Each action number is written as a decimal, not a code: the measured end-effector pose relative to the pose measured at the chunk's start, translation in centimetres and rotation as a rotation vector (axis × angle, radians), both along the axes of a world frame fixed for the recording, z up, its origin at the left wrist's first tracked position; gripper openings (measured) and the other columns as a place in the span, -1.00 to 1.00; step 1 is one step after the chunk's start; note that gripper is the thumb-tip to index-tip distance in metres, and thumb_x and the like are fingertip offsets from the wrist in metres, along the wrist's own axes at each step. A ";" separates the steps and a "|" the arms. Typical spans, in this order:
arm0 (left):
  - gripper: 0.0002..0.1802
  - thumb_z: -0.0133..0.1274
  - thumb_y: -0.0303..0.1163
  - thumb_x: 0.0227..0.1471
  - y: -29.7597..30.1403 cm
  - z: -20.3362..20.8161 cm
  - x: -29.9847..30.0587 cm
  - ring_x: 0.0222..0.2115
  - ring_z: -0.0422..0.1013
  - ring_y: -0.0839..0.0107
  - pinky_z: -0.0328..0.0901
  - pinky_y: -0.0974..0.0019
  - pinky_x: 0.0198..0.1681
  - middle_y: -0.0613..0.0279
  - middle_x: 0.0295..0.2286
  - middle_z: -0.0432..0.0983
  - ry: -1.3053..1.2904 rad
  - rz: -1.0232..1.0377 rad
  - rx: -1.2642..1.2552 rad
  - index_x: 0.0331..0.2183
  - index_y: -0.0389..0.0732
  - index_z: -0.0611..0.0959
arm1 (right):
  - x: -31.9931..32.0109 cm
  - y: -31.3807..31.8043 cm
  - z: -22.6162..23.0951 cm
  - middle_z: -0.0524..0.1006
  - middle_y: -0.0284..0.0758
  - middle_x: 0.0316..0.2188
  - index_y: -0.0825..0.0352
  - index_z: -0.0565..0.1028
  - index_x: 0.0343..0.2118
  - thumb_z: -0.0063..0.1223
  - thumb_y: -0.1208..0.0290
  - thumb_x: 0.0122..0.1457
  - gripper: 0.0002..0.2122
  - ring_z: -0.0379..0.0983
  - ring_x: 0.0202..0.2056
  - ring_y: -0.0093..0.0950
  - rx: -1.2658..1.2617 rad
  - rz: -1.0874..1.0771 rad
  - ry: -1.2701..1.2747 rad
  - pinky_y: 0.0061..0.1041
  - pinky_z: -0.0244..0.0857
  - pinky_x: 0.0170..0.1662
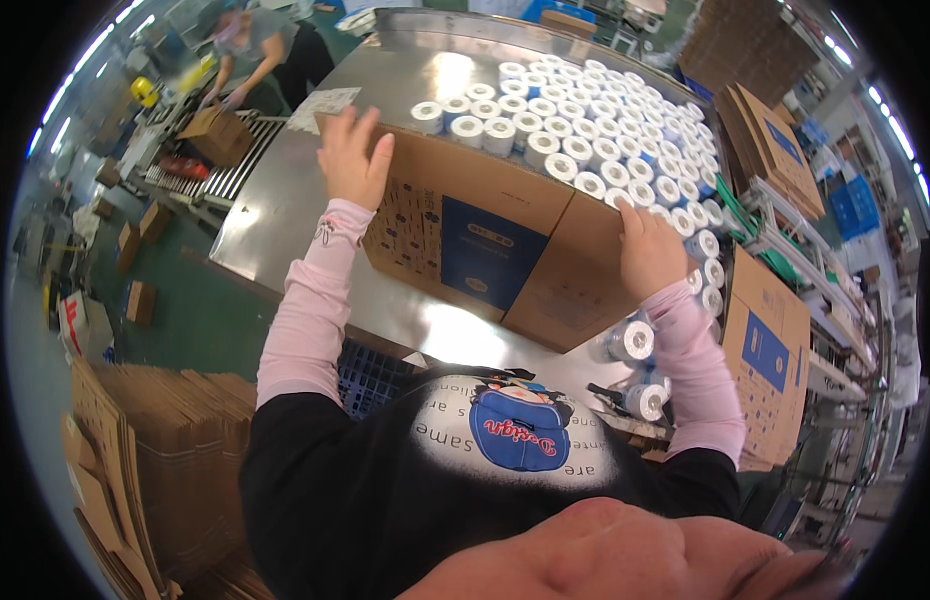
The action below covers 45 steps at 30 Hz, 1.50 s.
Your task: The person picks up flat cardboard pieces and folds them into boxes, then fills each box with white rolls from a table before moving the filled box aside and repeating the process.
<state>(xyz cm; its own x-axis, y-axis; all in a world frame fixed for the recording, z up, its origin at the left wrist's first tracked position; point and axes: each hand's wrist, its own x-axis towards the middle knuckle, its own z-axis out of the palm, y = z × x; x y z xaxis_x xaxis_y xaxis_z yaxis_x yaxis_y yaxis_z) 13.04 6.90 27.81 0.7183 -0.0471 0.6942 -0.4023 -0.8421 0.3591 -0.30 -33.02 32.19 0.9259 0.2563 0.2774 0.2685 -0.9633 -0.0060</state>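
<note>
A brown cardboard box [575, 262] with a dark blue printed panel stands on edge in front of me on the metal table. My left hand [355, 160] is at its upper left corner, fingers spread and thumb apart, and appears to touch the board there. At the upper right edge, my right hand [650, 250] has its fingers bent over the cardboard and grips it. Just behind the box, many white rolls [575, 150] with blue on their sides stand in close rows. A few more rolls [637, 342] lie by my right forearm.
The steel table [295, 215] stretches away to the back. Stacked flat cartons [185, 450] are at the lower left, and more cartons [770, 350] on the right. At the far left a person [260, 45] handles a carton [217, 135] by a roller conveyor [255, 150].
</note>
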 end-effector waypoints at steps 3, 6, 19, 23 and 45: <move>-0.47 -0.12 0.06 0.13 1.9 -1.0 -0.5 0.22 0.02 0.11 -0.16 -0.36 0.17 0.19 0.18 0.15 0.221 0.047 0.019 0.09 0.09 0.43 | -2.0 5.7 -1.7 0.32 -0.19 0.11 0.39 0.23 0.14 0.14 0.44 -0.09 -0.35 0.20 0.15 -0.22 -0.078 -0.034 -0.284 -0.18 -0.01 0.16; -0.50 -0.16 0.06 0.16 2.3 1.1 -0.3 0.25 -0.02 0.16 -0.19 -0.39 0.18 0.27 0.18 0.18 0.307 0.104 0.156 0.07 0.11 0.45 | -5.6 7.7 -1.5 0.31 -0.17 0.11 0.37 0.25 0.13 0.14 0.45 -0.11 -0.36 0.17 0.18 -0.20 -0.044 0.012 -0.275 -0.14 -0.10 0.19; -0.26 0.07 0.01 -0.07 7.3 5.8 -1.9 0.05 0.29 -0.03 0.21 0.21 0.10 -0.13 0.03 0.36 0.654 0.158 0.074 0.11 -0.13 0.40 | -0.9 3.6 2.5 0.22 -0.31 -0.81 0.23 0.28 -0.82 0.11 0.42 -0.05 -0.70 0.16 -0.72 -0.27 0.513 0.709 -0.153 -0.32 0.01 -0.57; 0.13 0.16 0.27 -0.20 2.1 9.9 -8.1 -0.09 0.40 -0.12 0.29 0.16 0.00 -0.36 -0.11 0.42 0.800 -0.170 0.400 0.11 -0.50 0.26 | 2.0 5.9 -1.3 0.47 -0.20 -0.68 0.27 0.47 -0.70 0.04 0.22 0.09 -0.70 0.41 -0.54 -0.11 0.129 0.689 0.652 -0.19 0.26 -0.42; -0.29 0.16 0.11 -0.10 -2.4 2.9 -4.4 0.04 0.28 0.03 0.23 0.11 0.06 -0.03 0.04 0.34 0.491 -0.921 0.546 -0.05 -0.24 0.54 | 7.4 1.4 2.3 0.52 -0.18 -0.27 0.32 0.50 -0.21 0.05 0.50 0.05 -0.79 0.42 -0.20 -0.14 0.385 0.323 -0.400 -0.27 0.32 -0.11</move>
<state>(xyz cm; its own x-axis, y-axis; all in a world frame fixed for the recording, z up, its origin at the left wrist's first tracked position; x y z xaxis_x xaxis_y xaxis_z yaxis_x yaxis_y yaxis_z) 8.63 4.54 30.70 0.4427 -0.8931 0.0802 -0.8582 -0.3960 0.3267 7.08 -31.59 34.52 0.6242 0.3184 0.7134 0.5983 -0.7821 -0.1744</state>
